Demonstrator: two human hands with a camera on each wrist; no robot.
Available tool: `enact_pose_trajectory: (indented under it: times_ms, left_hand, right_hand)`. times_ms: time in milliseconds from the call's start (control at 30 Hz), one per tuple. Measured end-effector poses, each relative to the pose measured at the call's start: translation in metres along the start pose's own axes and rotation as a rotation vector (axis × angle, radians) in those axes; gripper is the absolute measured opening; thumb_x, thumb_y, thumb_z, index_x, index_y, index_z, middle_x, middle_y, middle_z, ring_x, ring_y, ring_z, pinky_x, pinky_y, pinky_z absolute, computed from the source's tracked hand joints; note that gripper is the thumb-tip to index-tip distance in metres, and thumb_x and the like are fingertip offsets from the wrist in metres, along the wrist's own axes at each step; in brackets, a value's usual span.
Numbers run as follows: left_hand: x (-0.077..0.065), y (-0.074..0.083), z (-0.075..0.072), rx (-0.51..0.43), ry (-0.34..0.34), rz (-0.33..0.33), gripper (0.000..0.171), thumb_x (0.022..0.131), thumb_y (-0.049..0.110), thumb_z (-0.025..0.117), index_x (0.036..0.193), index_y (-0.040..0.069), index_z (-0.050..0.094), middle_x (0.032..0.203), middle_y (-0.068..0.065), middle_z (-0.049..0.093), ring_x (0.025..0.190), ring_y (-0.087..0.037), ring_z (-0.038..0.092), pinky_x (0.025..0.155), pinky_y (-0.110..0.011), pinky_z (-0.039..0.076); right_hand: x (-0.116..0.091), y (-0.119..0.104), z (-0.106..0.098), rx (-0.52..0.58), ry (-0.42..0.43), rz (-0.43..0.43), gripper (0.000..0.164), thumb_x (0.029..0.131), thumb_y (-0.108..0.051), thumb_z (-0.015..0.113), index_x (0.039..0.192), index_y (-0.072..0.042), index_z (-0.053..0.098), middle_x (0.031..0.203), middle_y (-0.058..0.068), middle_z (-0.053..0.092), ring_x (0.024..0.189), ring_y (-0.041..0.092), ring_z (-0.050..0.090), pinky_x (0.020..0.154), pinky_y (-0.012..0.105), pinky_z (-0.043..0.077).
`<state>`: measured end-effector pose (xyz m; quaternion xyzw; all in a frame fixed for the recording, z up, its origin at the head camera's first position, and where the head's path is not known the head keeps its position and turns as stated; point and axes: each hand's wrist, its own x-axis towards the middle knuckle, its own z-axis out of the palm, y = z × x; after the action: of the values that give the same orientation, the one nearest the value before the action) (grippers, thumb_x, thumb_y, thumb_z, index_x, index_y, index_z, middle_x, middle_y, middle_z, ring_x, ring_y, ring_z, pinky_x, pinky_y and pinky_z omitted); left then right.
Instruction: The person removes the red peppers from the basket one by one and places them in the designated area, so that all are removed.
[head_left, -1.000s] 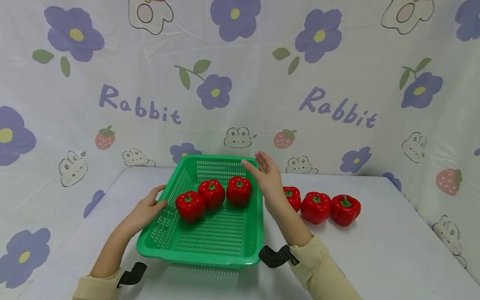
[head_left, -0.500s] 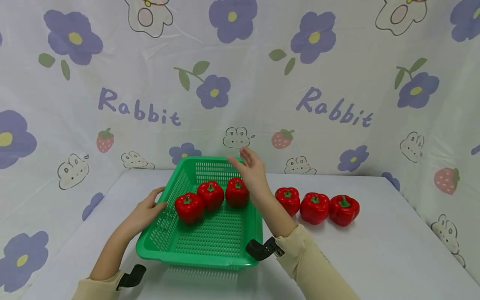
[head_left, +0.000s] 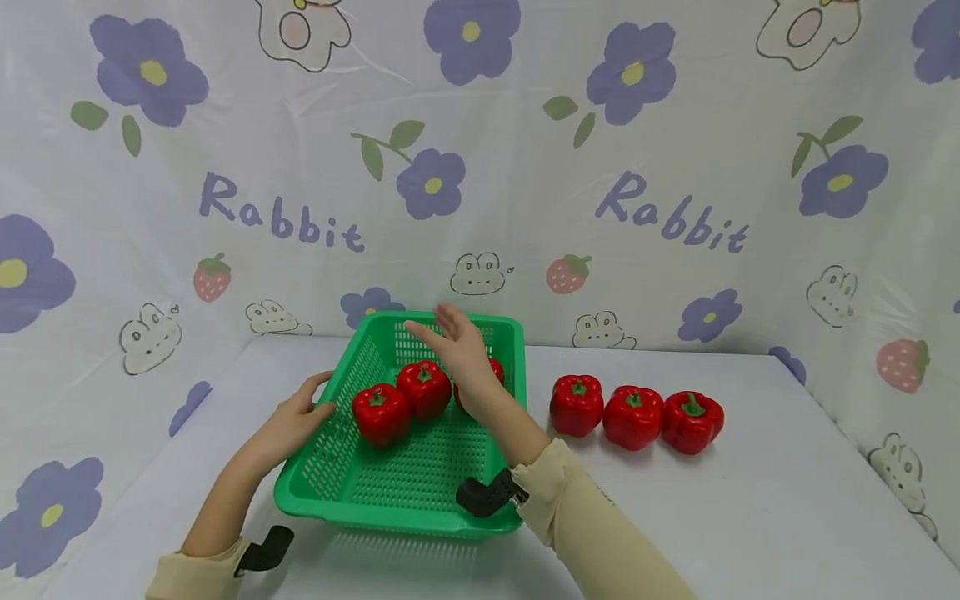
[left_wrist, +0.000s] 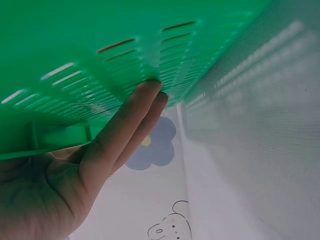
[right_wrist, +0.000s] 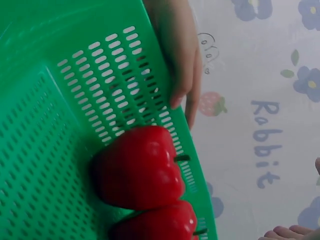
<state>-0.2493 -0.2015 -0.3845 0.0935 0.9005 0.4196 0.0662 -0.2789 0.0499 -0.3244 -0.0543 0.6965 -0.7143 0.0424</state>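
A green plastic basket (head_left: 405,520) with slotted walls stands in the middle of the table. My left hand (head_left: 291,427) holds its left rim, thumb over the edge and fingers along the outside wall, as the left wrist view also shows against the basket wall (left_wrist: 75,35). Inside lie three red bell peppers: a left one (head_left: 381,417), a middle one (head_left: 425,390) and a right one (head_left: 497,372). Above them my right hand (head_left: 465,354) is raised with nothing in it, fingers extended and thumb apart. It partly covers the right pepper in the head view.
Three more red bell peppers stand in a row on the white table right of the basket: one near it (head_left: 577,406), one in the middle (head_left: 633,418) and one at the end (head_left: 692,423). A printed curtain (head_left: 517,167) rises behind the table.
My right hand has moved left, from the basket's right rim to over the peppers inside. The left hand and the basket stay where they were.
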Motion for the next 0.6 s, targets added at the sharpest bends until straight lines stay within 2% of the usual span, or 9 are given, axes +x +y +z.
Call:
enact_pose_trajectory:
  times_ms: [333,600]
  left_hand:
    - [0.002,-0.001,0.000,-0.012,-0.002,0.010,0.060,0.103,0.020,0.042,0.154,0.001,0.016,0.115,-0.034,0.063,0.072,-0.019,0.070,0.062,-0.032,0.057]
    - [0.000,0.000,-0.002,-0.008,-0.008,0.007,0.061,0.103,0.021,0.043,0.154,0.000,0.015,0.111,-0.031,0.065,0.073,-0.020,0.069,0.063,-0.031,0.056]
  right_hand:
    - [0.006,0.017,0.020,-0.014,-0.178,0.105,0.073,0.089,-0.034,0.070,0.151,-0.014,0.036,0.155,0.006,0.040,0.147,0.025,0.033,0.120,0.049,0.025]
    - [0.006,0.026,0.026,-0.069,-0.255,0.168,0.073,0.089,-0.033,0.070,0.150,-0.012,0.037,0.154,0.007,0.042,0.145,0.027,0.034,0.120,0.047,0.027]
